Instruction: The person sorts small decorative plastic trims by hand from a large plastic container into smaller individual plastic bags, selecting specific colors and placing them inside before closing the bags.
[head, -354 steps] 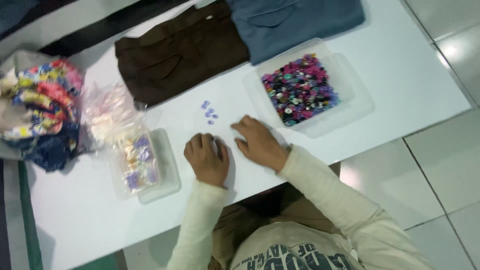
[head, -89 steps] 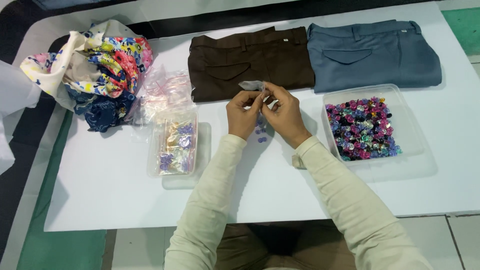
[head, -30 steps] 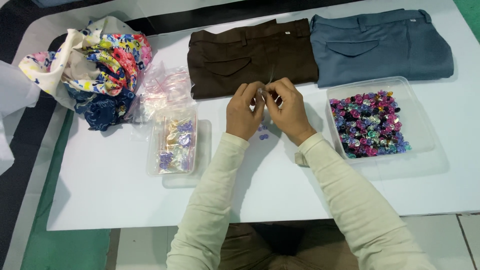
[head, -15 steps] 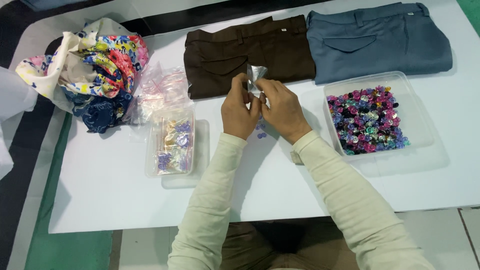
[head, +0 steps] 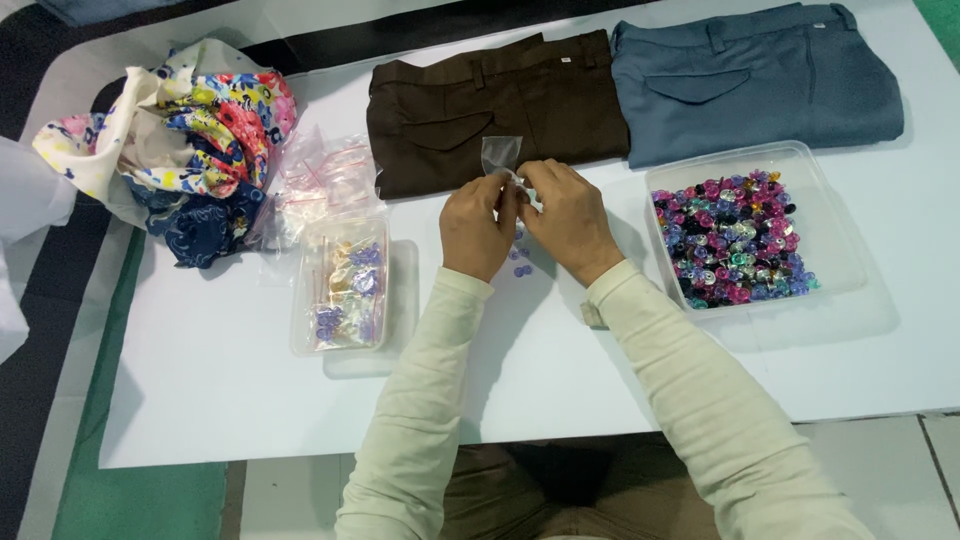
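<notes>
At frame centre, your left hand (head: 478, 222) and right hand (head: 566, 215) both pinch a small clear bag (head: 501, 155) above the counter (head: 560, 350). Your fingers partly hide purple buttons (head: 520, 262) underneath.

White worktop (head: 250, 400) with clothes, trays and small bags

On it lie folded brown trousers (head: 490, 105) beside blue-grey trousers (head: 750, 75), a floral cloth heap (head: 190, 140), clear bags (head: 320, 180), a small tray (head: 345, 290), a large tray (head: 740, 235) of coloured pieces, and loose purple pieces (head: 522, 262).
</notes>
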